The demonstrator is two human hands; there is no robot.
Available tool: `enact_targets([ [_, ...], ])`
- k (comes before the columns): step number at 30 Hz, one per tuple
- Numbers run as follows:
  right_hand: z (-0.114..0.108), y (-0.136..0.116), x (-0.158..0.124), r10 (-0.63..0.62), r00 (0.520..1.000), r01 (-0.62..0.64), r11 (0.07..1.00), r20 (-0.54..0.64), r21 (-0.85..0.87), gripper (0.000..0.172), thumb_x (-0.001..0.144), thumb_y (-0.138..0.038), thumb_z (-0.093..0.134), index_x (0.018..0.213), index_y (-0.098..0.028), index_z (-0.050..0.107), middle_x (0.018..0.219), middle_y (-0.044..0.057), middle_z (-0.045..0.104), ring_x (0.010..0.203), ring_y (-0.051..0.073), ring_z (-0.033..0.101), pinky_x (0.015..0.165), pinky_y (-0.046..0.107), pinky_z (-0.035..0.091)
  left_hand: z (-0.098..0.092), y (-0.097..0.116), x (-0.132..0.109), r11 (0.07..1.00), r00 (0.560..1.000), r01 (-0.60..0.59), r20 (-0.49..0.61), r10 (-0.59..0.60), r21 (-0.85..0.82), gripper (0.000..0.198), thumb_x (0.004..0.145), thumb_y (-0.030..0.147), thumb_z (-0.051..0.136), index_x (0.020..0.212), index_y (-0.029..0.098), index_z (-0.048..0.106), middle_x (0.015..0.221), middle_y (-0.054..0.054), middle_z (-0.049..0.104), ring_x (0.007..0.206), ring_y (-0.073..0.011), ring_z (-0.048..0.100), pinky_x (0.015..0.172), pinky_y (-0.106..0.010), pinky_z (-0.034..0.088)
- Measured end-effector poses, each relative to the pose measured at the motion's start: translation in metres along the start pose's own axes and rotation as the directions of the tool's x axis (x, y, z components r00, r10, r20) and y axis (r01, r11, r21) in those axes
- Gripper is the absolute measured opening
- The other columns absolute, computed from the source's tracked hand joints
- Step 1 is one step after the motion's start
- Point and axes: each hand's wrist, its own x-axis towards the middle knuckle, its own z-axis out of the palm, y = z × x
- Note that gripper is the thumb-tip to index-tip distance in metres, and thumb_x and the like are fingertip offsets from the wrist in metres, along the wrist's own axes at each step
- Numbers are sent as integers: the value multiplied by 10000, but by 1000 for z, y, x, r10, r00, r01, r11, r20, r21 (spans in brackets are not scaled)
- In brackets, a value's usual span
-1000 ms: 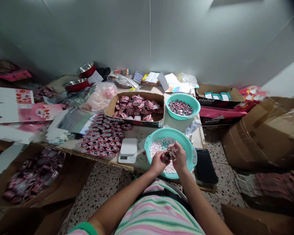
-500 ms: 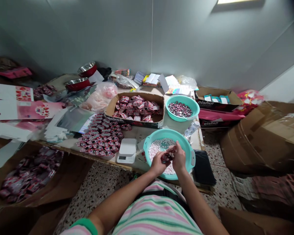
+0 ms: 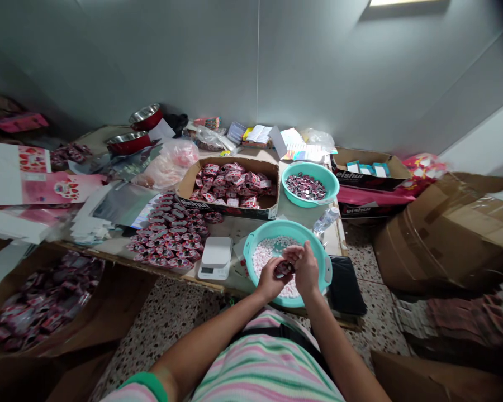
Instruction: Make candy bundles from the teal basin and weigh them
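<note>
Over a large teal basin (image 3: 250, 254) of small pale pink and white pieces (image 3: 262, 255), my left hand (image 3: 271, 281) is wrapped round a small dark red printed container (image 3: 283, 269). My right hand (image 3: 307, 272) is beside it, palm turned toward the container with fingers apart; no piece can be made out in it. A white scale (image 3: 216, 254) stands left of the basin. Farther left, many pink and red printed packets (image 3: 170, 231) stand in rows. Behind the basin, a smaller teal bowl (image 3: 289, 195) holds dark round lids (image 3: 305, 187).
An open carton (image 3: 251, 212) of printed packets stands behind the scale. A clear bottle (image 3: 326, 220) lies right of the basin, above a black flat object (image 3: 347, 285). Large brown cartons (image 3: 427, 240) stand at the right; another carton (image 3: 117, 301) of packets is at lower left.
My right hand's fingers have opened out, and the pale pieces seen at them before no longer show there. My left hand keeps the container. The view has shifted slightly.
</note>
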Motion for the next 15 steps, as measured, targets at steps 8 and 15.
enact_targets([
  [8, -2, -7, 3, -83, 996, 83, 996, 10, 23, 481, 824, -581, 488, 683, -158, 670, 682, 58, 664, 715, 181, 630, 770, 326, 486, -2, 5, 1, 998, 999, 34, 9, -34, -58, 418, 666, 128, 696, 1071, 199, 623, 1062, -50, 640, 1006, -192, 596, 914, -323, 467],
  [15, -38, -1, 30, -163, 976, 162, 987, -143, -16, 449, 779, -586, 531, 709, -161, 658, 678, 40, 654, 677, 167, 613, 766, 344, 489, -8, 6, -1, 985, 985, 163, -55, -166, -60, 457, 620, 52, 696, 1053, 191, 645, 1056, -44, 663, 995, -194, 613, 915, -317, 476],
])
